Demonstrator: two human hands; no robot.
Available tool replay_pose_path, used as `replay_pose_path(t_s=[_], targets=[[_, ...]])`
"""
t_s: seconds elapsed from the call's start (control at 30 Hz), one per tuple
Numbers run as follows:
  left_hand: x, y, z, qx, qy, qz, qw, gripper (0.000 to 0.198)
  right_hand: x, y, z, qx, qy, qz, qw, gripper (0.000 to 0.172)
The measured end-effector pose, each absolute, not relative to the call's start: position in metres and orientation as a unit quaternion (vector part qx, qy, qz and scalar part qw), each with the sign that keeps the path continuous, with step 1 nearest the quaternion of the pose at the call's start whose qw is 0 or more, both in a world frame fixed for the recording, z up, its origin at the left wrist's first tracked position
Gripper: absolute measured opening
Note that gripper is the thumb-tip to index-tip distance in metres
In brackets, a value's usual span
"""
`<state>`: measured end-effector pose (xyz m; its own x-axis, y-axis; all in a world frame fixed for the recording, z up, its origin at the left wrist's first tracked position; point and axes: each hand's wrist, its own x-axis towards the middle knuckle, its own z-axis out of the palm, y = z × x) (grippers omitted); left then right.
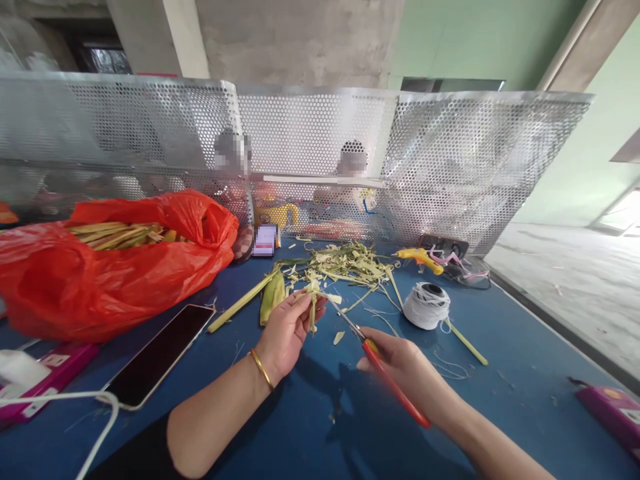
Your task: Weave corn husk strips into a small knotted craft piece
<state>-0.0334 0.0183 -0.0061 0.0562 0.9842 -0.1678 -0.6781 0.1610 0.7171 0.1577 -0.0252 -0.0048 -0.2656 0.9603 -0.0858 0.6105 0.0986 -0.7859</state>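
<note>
Concrete and green walls point(300, 40) are seen at the back of a large room, with a perforated metal screen point(300, 133) set across the far edge of a blue desk point(280, 433). Behind the screen, people are partly visible, blurred by the mesh.

At the centre, a small pale-green leaf piece point(313, 301) is pinched upright between the thumb and fingers of the left hand point(290, 327), above the desk. A gold bangle point(261, 370) is worn on that wrist. Red-handled scissors point(400, 392) are gripped in the right hand point(390, 350), their metal end pointed at the leaf piece; whether it is touched cannot be told.

Just beyond the hands, leaf scraps point(350, 265) are heaped near the screen. To their left, a green husk point(270, 298) and a long stalk point(240, 303) are laid. To their right, a yellow glue gun point(423, 260) is placed, and nearer, a roll of white string point(420, 313) is stood beside a second stalk point(469, 343).

On the left, a red plastic bag point(150, 293) is filled with strips point(120, 237). In front of it, a dark-screened phone point(160, 353) is laid flat, near a purple power strip point(65, 370).
</note>
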Motion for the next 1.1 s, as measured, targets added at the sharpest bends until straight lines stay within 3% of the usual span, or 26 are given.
replay_pose_path(t_s=[0.2, 0.3, 0.47, 0.57, 0.73, 0.9, 1.1], targets=[[-0.036, 0.019, -0.004, 0.228, 0.354, 0.601, 0.680, 0.004, 0.158, -0.023, -0.008, -0.580, -0.712, 0.317, 0.237, 0.033], [-0.038, 0.021, -0.001, 0.224, 0.358, 0.604, 0.676, 0.005, 0.158, -0.020, -0.009, -0.614, -0.725, 0.221, 0.221, 0.034], [-0.038, 0.021, 0.003, 0.221, 0.340, 0.614, 0.677, 0.009, 0.155, -0.020, -0.017, -0.665, -0.739, 0.042, 0.103, 0.038], [-0.036, 0.020, 0.003, 0.222, 0.341, 0.607, 0.683, 0.012, 0.152, -0.021, -0.024, -0.646, -0.762, -0.005, 0.036, 0.026], [-0.034, 0.017, 0.002, 0.226, 0.360, 0.593, 0.683, 0.021, 0.152, -0.025, -0.025, -0.595, -0.803, -0.032, 0.007, 0.015], [-0.033, 0.015, 0.001, 0.271, 0.374, 0.599, 0.655, 0.028, 0.146, -0.028, -0.012, -0.566, -0.824, -0.011, -0.009, 0.018], [-0.034, 0.012, 0.000, 0.426, 0.405, 0.630, 0.507, 0.019, 0.134, -0.030, 0.005, -0.583, -0.809, -0.030, -0.076, 0.028]])
